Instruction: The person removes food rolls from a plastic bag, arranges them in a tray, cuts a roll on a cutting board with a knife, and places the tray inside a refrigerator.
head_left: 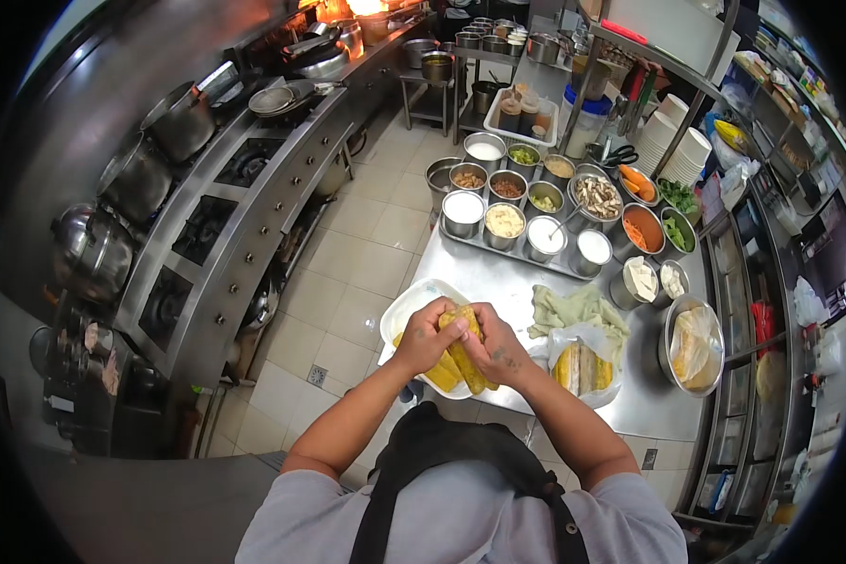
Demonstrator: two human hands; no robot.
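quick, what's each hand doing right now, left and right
Left hand: closed around the top of a yellow corn cob.
Right hand: closed on the same corn cob, over the white tray.

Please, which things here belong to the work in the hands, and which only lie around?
In use:
left hand and right hand, both gripping the yellow corn cob
white tray under them, with more cobs
bag of cobs

Lying about:
green cloth
ingredient pots
stacked white bowls
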